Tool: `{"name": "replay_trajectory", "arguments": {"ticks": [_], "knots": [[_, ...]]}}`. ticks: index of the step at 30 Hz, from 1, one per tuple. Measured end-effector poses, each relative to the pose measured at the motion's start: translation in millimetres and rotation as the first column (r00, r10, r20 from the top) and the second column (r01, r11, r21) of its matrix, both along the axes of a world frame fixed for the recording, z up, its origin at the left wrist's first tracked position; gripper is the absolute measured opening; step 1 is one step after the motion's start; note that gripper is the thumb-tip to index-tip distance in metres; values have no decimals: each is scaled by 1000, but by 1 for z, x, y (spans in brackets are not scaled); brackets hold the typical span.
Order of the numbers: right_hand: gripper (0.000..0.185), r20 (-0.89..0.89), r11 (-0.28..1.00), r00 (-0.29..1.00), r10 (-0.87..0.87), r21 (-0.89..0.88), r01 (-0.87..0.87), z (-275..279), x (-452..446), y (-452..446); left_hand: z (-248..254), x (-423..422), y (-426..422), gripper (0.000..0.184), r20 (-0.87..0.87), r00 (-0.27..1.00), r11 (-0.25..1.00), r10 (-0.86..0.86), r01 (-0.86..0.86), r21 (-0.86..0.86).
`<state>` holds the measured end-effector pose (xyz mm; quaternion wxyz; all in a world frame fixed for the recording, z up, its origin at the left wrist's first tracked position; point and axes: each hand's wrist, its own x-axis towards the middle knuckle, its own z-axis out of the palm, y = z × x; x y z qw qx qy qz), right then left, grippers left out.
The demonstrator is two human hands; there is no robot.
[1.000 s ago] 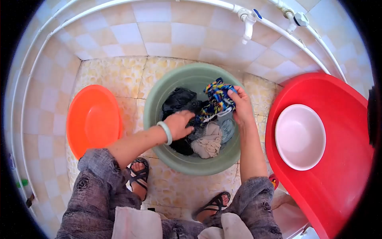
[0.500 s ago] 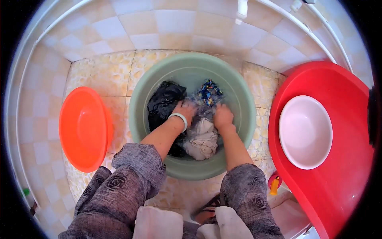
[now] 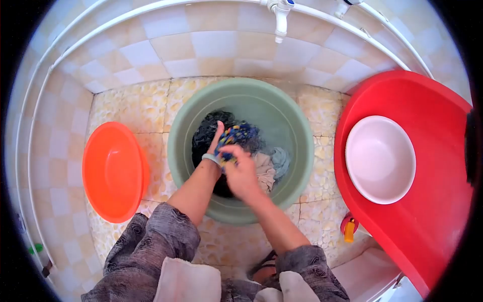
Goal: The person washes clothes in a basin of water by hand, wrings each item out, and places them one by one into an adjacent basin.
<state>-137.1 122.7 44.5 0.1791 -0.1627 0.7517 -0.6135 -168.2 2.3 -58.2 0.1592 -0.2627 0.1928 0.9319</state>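
"What could go wrong?"

"The wet, multicoloured patterned cloth (image 3: 242,134), near the middle of the round green plastic tub (image 3: 177,156), could slip if pulled hard. The right hand (image 3: 241,173) has its fingers closed on it; the left hand's (image 3: 216,142) are partly hidden, so their grip is unclear."

"And the containers?"

"Green tub: cloudy water (image 3: 274,121), black cloth (image 3: 204,136) at ten o'clock, beige cloth (image 3: 264,170) at four. Beyond, at three, a red plastic tub (image 3: 437,201) carries a white bowl (image 3: 380,158)."

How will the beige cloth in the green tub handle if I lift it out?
The beige cloth is probably floppy, since it lies in soft, crumpled folds. Sitting in the water of the green tub, it may feel heavy for its size and drip. It could also drag the pale blue-grey cloth right beside it.
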Motion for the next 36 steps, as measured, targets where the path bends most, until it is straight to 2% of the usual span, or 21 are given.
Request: {"name": "replay_trajectory", "arguments": {"ticks": [2, 3, 4, 6, 8, 9, 10, 13, 15, 17, 19, 22, 23, 25, 26, 29, 30, 31, 33, 35, 36], "knots": [[27, -63, 994, 997, 50, -97, -56, 12, 26, -4, 14, -1, -8, 58, -26, 998, 998, -52, 53, 41], [27, -150, 994, 986, 75, -67, -86, 16, 30, -6, -11, -8, -13, 49, -31, 986, 917, -164, 163, 363], [24, -285, 998, 956, 64, 30, -57, 17, 27, -10, -20, -5, -15, 44, -257, 929, 898, -266, 142, -416], [23, -517, 968, 856, -7, 211, 136, -4, -3, -11, 3, 13, -2, 33, -109, 993, 991, 52, -65, -118], [24, -548, 927, 826, -132, 226, 298, -32, -43, -12, 60, 16, 13, 33, -70, 985, 980, 160, -168, -111], [26, -484, 907, 851, -206, 232, 351, -52, -60, -9, 60, -1, 15, 33, -138, 990, 930, 37, -85, -357], [27, -430, 843, 871, -237, 355, 405, -75, -87, 3, 76, -2, 21, 34, -244, 967, 972, 70, -121, -201], [34, -449, 755, 892, -43, 570, 324, -94, -116, 33, 62, -19, 23, 37, -211, 967, 907, -139, 39, -420], [31, -383, 696, 917, -107, 630, 344, -89, -131, 45, 49, -35, 17, 35, -242, 970, 909, -14, -89, -407], [29, -407, 662, 899, -159, 632, 404, -102, -135, 50, 48, -43, 5, 43, -29, 996, 773, 79, -80, -629], [30, -537, 643, 823, -183, 568, 514, -130, -137, 55, 37, -47, -4, 72, 226, 967, 540, -115, 252, -803], [37, -384, 537, 787, 483, 840, 81, -158, -122, 50, -18, -42, -13, 73, 274, 881, -60, -385, 273, -960], [33, -272, 448, 728, 629, 892, -54, -165, -120, 49, -27, -38, -17, 73, 288, 866, -71, -409, 284, -956], [25, -187, 477, 856, 483, 876, -77, -169, -122, 52, -28, -39, -20, 73, 295, 838, -85, -460, 289, -954], [23, -150, 493, 902, 406, 866, -78, -169, -128, 52, -27, -38, -20, 68, 335, 839, 244, -429, 465, -851], [22, -153, 821, 970, -189, 517, 242, -140, -120, 29, -6, -32, -16, 62, 302, 935, 537, -184, 353, -766], [28, 22, 952, 977, -210, 234, 199, -118, -109, 20, 5, -26, -6, 59, 247, 966, 617, -71, 237, -750], [25, -71, 972, 981, -181, 137, 190, -78, -87, 8, 10, -23, -2, 63, 225, 973, 787, -56, 181, -590], [11, -300, 998, 954, -28, 47, 45, -27, -49, -6, -16, -23, -12, 67, -180, 981, 994, -72, 85, 67], [11, -414, 996, 910, 36, -55, -64, 3, -12, -14, 33, -17, -10, 66, -108, 994, 1000, 16, -16, -4], [11, -397, 992, 917, 46, -94, -90, 18, 2, -17, 7, -19, -18, 64, -133, 991, 997, -16, 27, 77]]}}
